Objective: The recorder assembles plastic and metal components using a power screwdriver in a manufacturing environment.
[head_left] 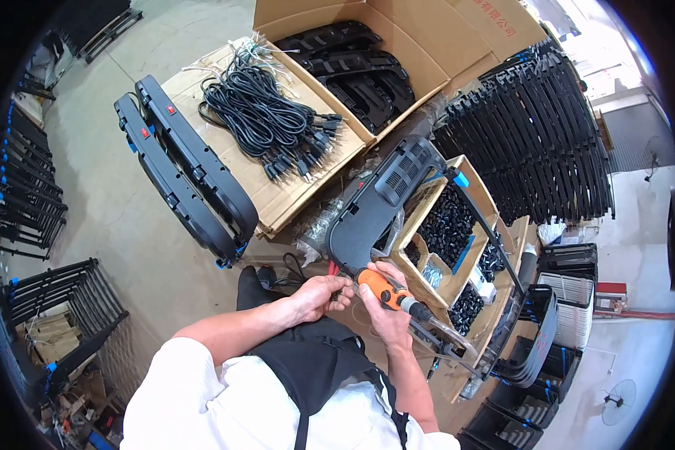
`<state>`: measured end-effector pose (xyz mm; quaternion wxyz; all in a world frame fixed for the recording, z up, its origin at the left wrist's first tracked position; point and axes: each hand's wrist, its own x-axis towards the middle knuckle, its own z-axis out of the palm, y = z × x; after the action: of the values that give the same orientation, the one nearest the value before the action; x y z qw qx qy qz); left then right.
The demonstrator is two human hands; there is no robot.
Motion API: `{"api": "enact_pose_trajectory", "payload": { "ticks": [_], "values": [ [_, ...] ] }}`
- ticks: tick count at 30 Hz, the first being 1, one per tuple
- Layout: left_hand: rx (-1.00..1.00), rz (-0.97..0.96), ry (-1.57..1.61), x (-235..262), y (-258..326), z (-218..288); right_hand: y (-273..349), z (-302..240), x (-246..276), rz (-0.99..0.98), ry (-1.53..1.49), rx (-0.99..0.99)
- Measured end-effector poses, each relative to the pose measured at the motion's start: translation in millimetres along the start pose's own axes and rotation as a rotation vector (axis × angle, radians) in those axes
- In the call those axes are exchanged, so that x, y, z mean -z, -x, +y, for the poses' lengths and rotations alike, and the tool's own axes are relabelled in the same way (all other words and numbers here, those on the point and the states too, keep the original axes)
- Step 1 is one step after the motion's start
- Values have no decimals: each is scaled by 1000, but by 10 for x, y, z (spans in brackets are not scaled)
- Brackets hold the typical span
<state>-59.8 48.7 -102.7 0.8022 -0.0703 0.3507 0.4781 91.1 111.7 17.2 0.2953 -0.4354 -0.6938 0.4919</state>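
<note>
In my right hand (388, 319) is an orange and black power screwdriver (379, 286), with a hose or cord trailing from its rear. Its front end points left, close to the lower edge of a black plastic housing (358, 223). That housing has a vented raised cover and a small red switch. My left hand (324, 295) is closed in a pinch beside the front of the screwdriver; what sits between its fingers is too small to tell. Red wires (332, 268) show just above the left fingers.
Right of the housing, a divided wooden box (457, 289) holds small black parts and screws. Bundled black cables (262, 112) lie on a carton (319, 169). Behind, another carton holds black plastic shells (364, 82). Two curved black housings (184, 169) stand at left; black frames (525, 139) are stacked at right.
</note>
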Motion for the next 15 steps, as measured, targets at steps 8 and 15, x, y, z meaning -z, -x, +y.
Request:
{"api": "enact_pose_trajectory", "payload": {
  "ticks": [8,15],
  "values": [
    [-70,-66,-220,162,35,49,-157,-58,-85,-59,202,91],
    [-122,-29,-250,199,77,67,-150,-24,-91,-64,206,48]
  ]
}}
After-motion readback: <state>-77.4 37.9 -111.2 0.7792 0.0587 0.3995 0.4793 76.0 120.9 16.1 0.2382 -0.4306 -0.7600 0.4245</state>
